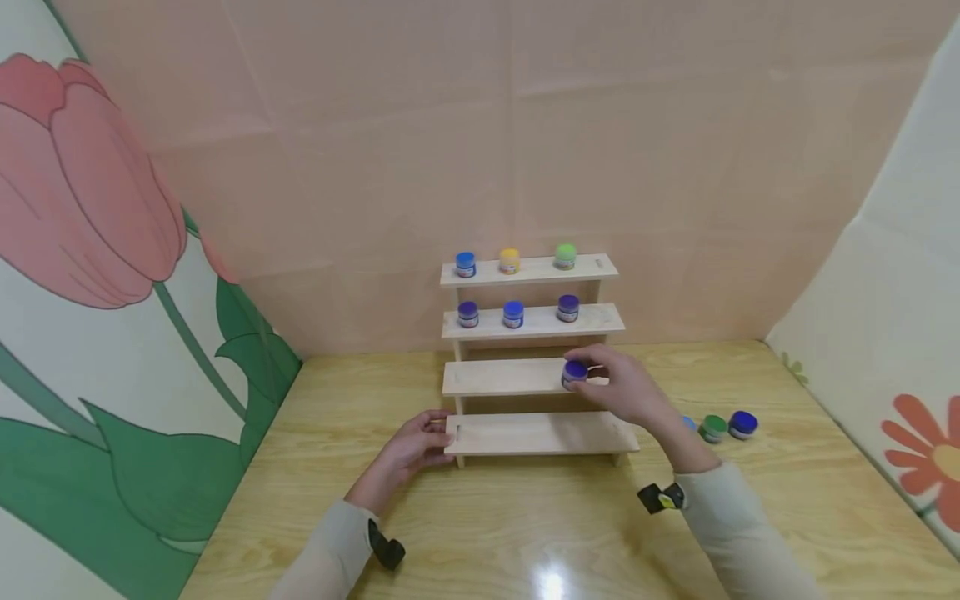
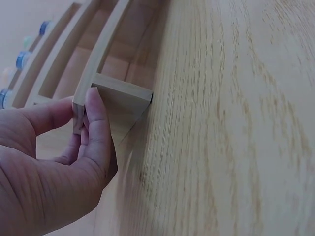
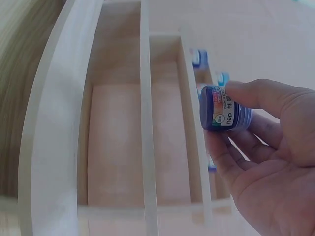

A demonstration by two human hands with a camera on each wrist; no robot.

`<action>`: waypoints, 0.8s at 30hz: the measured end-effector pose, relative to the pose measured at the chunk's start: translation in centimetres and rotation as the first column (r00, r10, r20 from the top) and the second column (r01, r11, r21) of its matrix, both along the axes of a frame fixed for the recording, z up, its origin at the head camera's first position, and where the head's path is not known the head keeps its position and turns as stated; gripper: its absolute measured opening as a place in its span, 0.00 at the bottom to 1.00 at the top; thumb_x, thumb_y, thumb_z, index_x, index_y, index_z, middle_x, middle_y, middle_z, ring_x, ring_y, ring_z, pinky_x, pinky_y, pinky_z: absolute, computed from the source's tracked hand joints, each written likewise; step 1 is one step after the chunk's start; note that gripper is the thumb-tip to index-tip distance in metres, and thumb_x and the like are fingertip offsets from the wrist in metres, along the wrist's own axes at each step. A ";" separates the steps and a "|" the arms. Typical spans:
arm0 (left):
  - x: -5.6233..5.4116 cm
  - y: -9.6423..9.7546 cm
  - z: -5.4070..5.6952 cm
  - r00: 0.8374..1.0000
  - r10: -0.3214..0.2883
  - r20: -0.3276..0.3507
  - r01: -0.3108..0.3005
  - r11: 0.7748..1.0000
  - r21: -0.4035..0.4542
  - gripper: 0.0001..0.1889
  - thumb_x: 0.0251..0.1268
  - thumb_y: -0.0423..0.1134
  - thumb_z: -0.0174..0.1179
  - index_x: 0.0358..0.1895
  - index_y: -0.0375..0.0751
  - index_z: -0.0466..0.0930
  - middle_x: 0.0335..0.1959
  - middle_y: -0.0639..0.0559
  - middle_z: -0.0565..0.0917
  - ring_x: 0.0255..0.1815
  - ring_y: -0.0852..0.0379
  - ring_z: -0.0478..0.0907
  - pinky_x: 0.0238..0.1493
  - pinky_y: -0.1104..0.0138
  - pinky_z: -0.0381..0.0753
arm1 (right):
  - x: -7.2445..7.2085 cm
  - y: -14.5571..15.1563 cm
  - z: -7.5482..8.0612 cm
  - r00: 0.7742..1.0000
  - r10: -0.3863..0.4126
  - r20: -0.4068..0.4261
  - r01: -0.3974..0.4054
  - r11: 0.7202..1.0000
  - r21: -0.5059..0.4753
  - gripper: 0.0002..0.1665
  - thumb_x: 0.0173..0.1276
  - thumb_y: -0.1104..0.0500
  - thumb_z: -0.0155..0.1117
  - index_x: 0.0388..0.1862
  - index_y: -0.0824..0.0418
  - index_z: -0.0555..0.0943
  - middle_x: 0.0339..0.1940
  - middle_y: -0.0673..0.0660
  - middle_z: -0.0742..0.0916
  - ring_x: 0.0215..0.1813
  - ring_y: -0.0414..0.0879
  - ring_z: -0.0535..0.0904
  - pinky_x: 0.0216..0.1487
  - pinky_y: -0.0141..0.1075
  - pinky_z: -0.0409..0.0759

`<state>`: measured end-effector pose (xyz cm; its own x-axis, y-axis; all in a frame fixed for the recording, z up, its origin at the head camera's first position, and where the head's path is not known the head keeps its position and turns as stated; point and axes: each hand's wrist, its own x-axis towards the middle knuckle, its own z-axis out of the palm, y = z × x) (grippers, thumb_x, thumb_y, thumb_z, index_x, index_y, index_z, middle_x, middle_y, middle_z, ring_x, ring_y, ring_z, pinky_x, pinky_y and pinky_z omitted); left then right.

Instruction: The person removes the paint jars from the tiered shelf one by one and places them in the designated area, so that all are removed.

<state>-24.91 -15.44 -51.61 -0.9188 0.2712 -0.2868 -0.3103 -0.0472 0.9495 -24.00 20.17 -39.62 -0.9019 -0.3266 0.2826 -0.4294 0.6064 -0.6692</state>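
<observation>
A pale wooden four-tier stand rises from the table. My left hand pinches the left end of its lowest board, thumb and fingers on either face of the wood in the left wrist view. Between the thumb and fingers of my right hand is a small purple-blue paint jar with a printed label. In the head view this jar is at the right part of the second board from the bottom, overlapping it. The board above carries a purple jar, a blue jar and a dark purple jar.
Along the top board stand a blue jar, a yellow jar and a light green jar. Right of the stand, a green jar and a dark blue jar rest on the table, beside a partly hidden light blue jar.
</observation>
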 end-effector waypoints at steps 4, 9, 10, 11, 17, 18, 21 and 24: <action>0.1 0.1 0.1 1.000 0.001 -0.007 -0.001 1.000 0.003 0.29 0.67 0.24 0.59 0.71 0.29 0.64 0.51 0.41 0.76 0.41 0.51 0.80 0.38 0.65 0.87 | 0.6 1.9 0.2 0.999 -0.029 0.024 0.029 0.999 0.020 0.25 0.70 0.58 0.70 0.63 0.65 0.79 0.56 0.63 0.84 0.56 0.60 0.81 0.60 0.58 0.80; 0.0 0.1 0.0 1.000 0.001 -0.006 -0.001 1.000 0.001 0.29 0.67 0.24 0.59 0.71 0.29 0.64 0.50 0.42 0.76 0.41 0.51 0.80 0.37 0.65 0.87 | 1.5 4.3 0.2 0.998 -0.058 0.008 0.058 0.997 0.049 0.26 0.70 0.58 0.70 0.64 0.65 0.79 0.58 0.64 0.84 0.57 0.60 0.81 0.61 0.58 0.80; 0.0 0.1 0.0 1.000 0.000 -0.004 0.000 1.000 0.000 0.29 0.67 0.24 0.59 0.71 0.29 0.64 0.50 0.42 0.76 0.41 0.51 0.80 0.37 0.65 0.87 | 1.7 4.7 0.1 0.998 -0.059 -0.001 0.059 0.997 0.056 0.26 0.70 0.57 0.70 0.64 0.65 0.79 0.58 0.65 0.84 0.57 0.60 0.81 0.61 0.58 0.80; 0.0 0.1 -0.1 1.000 -0.002 -0.003 0.002 1.000 -0.001 0.29 0.67 0.24 0.59 0.71 0.29 0.64 0.50 0.42 0.75 0.41 0.51 0.80 0.37 0.65 0.87 | 1.9 5.2 0.1 0.998 -0.059 -0.012 0.060 0.996 0.059 0.26 0.70 0.58 0.70 0.64 0.66 0.78 0.57 0.65 0.84 0.56 0.61 0.81 0.60 0.58 0.80; 0.0 0.1 -0.1 1.000 -0.004 -0.002 0.004 1.000 -0.007 0.30 0.67 0.24 0.59 0.72 0.29 0.63 0.50 0.42 0.75 0.41 0.51 0.80 0.37 0.65 0.87 | 3.2 8.0 -0.6 0.997 -0.060 -0.055 0.065 0.995 0.077 0.25 0.69 0.59 0.70 0.62 0.67 0.79 0.54 0.62 0.85 0.53 0.51 0.82 0.57 0.38 0.84; 0.0 0.1 -0.1 1.000 -0.005 -0.001 0.005 1.000 -0.007 0.30 0.68 0.24 0.59 0.72 0.29 0.63 0.50 0.42 0.75 0.41 0.51 0.80 0.37 0.65 0.87 | 3.4 8.5 -0.8 0.996 -0.060 -0.062 0.065 0.995 0.081 0.25 0.69 0.59 0.70 0.62 0.67 0.79 0.54 0.61 0.85 0.53 0.46 0.81 0.57 0.31 0.83; 0.0 0.0 0.0 1.000 -0.007 -0.002 0.007 1.000 -0.003 0.30 0.68 0.24 0.59 0.72 0.29 0.62 0.51 0.41 0.75 0.41 0.51 0.80 0.38 0.65 0.87 | 3.7 9.8 -1.4 0.994 -0.067 -0.081 0.075 0.992 0.100 0.24 0.69 0.58 0.71 0.62 0.65 0.80 0.55 0.60 0.85 0.51 0.33 0.78 0.53 0.16 0.75; 0.0 0.0 0.1 1.000 -0.011 -0.008 0.011 1.000 0.001 0.30 0.67 0.24 0.59 0.72 0.28 0.62 0.52 0.41 0.75 0.42 0.51 0.79 0.38 0.65 0.87 | 4.1 11.1 -2.2 0.992 -0.074 -0.103 0.085 0.990 0.113 0.24 0.68 0.59 0.72 0.61 0.65 0.80 0.55 0.61 0.85 0.50 0.27 0.75 0.51 0.15 0.74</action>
